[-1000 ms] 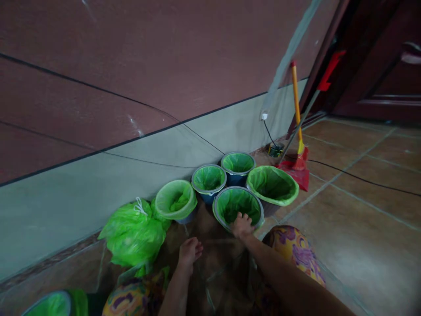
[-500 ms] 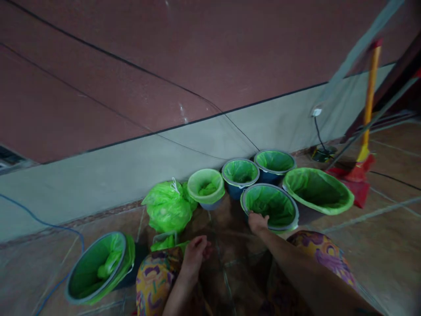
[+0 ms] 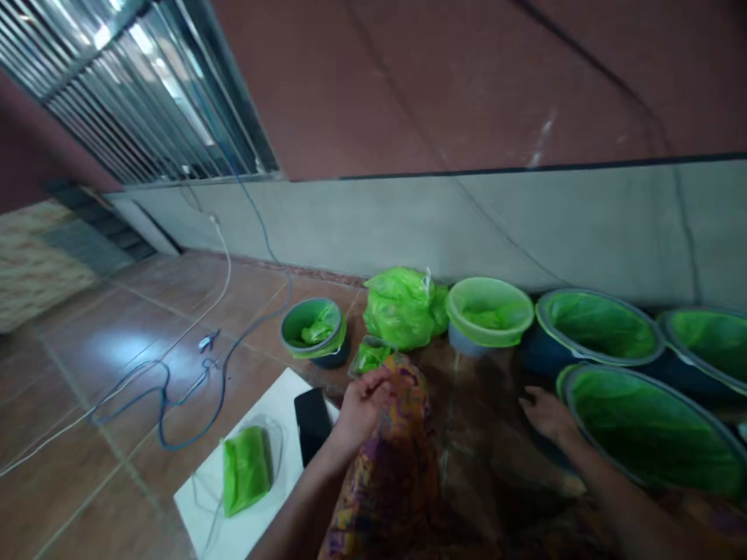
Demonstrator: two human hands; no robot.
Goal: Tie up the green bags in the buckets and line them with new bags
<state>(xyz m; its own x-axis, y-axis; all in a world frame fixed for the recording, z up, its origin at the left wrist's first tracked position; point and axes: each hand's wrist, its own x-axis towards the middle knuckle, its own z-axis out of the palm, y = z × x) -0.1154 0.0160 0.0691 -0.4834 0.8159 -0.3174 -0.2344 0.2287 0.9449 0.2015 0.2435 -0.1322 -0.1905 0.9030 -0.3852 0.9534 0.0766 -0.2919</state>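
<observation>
My left hand point(image 3: 369, 406) hovers by my patterned trouser knee point(image 3: 402, 420), its fingers loosely curled with a gap between them and nothing visible in them. On the right, my right hand point(image 3: 548, 418) is empty, fingers apart, just left of a large bucket point(image 3: 647, 420) lined with a green bag. Whether it touches the bucket's side I cannot tell. Behind stand more lined buckets: a pale one point(image 3: 490, 330) with crumpled green plastic inside, and a dark one point(image 3: 595, 327). A tied green bag point(image 3: 400, 307) sits by the wall, with a small tub point(image 3: 372, 355) of green plastic before it.
A lined bucket point(image 3: 315, 330) stands left of the tub. A white board point(image 3: 280, 420) on the floor carries a folded green packet point(image 3: 246, 470) and a black phone point(image 3: 312, 420). A blue cable point(image 3: 222, 389) loops over the tiles. Another bucket point(image 3: 717, 342) is far right.
My view has swung left, bringing the board, phone and barred window into sight. My right hand has let go of the front bucket's rim and moved to its left. My left hand stays near my knee.
</observation>
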